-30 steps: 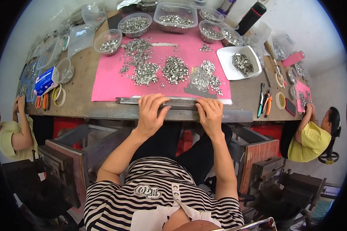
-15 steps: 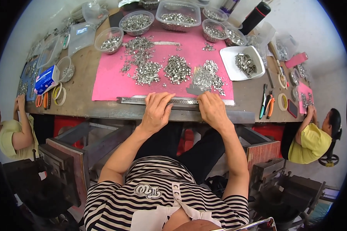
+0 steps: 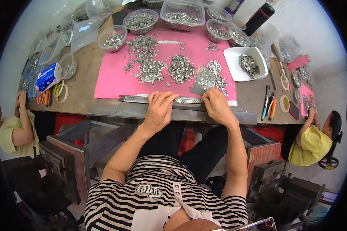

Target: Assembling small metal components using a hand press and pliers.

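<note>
A long, narrow metal rail point(image 3: 137, 99) lies along the pink mat's near edge, with a row of small metal pieces in its middle stretch. My left hand point(image 3: 159, 110) is closed at the rail, thumb and fingertips pressed together; what they pinch is hidden. My right hand point(image 3: 219, 106) is closed over the rail's right part, its fingers bent down. A flat grey metal plate point(image 3: 197, 91) reaches to its fingertips; I cannot tell whether they grip it. Beyond lie piles of silvery metal pieces point(image 3: 149, 72), darker pieces point(image 3: 181, 69) and shiny links point(image 3: 208, 79) on the mat point(image 3: 112, 82).
Clear tubs of metal parts point(image 3: 182, 17) line the back. At right are a white tray point(image 3: 229, 63), pliers point(image 3: 272, 106), tape point(image 3: 284, 103) and a black flask point(image 3: 260, 19). A blue tissue pack point(image 3: 49, 77) is at left. People in yellow sit at both sides point(image 3: 311, 138).
The whole view has shifted slightly, so the bench appears a little further right. Both hands stay at the rail with nearly the same grip.
</note>
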`<state>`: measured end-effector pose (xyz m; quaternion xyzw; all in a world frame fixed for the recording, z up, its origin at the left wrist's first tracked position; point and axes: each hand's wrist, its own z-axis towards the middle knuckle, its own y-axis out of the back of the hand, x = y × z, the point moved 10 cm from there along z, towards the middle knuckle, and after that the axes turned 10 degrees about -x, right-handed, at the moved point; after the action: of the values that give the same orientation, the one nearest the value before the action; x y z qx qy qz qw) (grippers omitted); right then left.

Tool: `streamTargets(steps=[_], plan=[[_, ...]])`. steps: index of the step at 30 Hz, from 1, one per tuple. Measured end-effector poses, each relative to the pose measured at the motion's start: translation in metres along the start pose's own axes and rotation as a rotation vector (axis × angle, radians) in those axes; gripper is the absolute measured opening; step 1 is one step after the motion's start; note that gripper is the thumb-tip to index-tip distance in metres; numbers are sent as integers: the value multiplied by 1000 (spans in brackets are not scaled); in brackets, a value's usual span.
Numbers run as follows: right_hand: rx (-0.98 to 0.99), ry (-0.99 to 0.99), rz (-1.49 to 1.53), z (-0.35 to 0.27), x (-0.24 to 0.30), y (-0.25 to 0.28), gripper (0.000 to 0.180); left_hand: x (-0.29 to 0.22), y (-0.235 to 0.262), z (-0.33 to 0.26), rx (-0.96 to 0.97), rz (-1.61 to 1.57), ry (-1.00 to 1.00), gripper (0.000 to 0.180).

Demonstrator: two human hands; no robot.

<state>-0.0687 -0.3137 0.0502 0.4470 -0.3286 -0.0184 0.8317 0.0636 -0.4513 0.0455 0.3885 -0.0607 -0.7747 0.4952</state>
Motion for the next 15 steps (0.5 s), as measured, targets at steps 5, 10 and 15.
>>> streamTargets(steps=[5, 10, 15], plan=[[5, -16, 17, 0, -3, 2, 7, 23, 14, -2, -117, -231, 238, 35], [19, -20, 36, 0, -5, 1, 8, 10, 13, 6, -124, -173, 200, 31], [71, -48, 75, 2, -9, -3, 8, -1, -6, 4, -18, 60, 90, 26]])
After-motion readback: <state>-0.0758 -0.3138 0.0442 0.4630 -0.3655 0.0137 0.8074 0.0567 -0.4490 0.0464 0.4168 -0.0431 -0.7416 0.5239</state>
